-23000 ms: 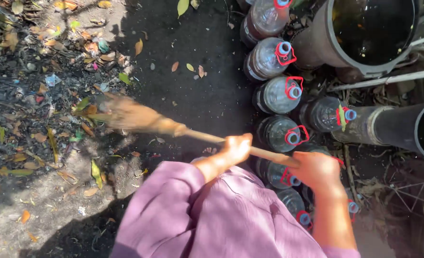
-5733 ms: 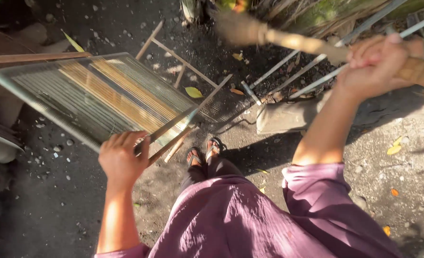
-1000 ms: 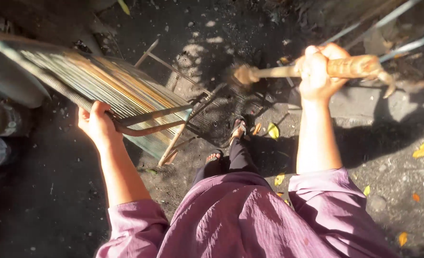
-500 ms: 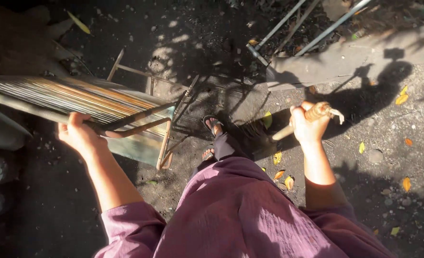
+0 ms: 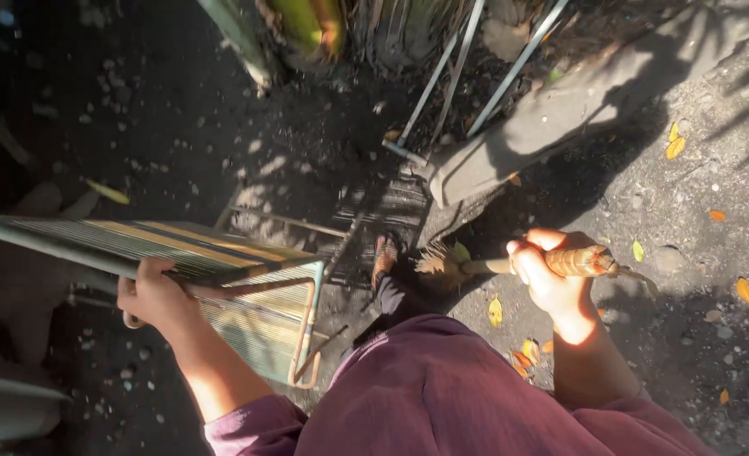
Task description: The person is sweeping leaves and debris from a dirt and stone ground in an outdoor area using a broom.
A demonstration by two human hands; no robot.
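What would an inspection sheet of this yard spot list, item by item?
Surface: dark gritty ground, part sunlit.
Job's things: folding chair with striped cord weave, tilted off the ground; broom with a pale wooden handle.
Clutter: fallen leaves, small stones.
Hands: left hand grips the chair frame; right hand grips the broom handle.
Cables: nothing seen.
Surroundings: metal rods, plant stem, concrete slab.

I hold one broom (image 5: 560, 263) and one folding chair (image 5: 222, 279), a single thing in each of my two hands. Three metal rods (image 5: 509, 72) lean ahead. About a dozen yellow leaves (image 5: 675, 145) dot the ground.
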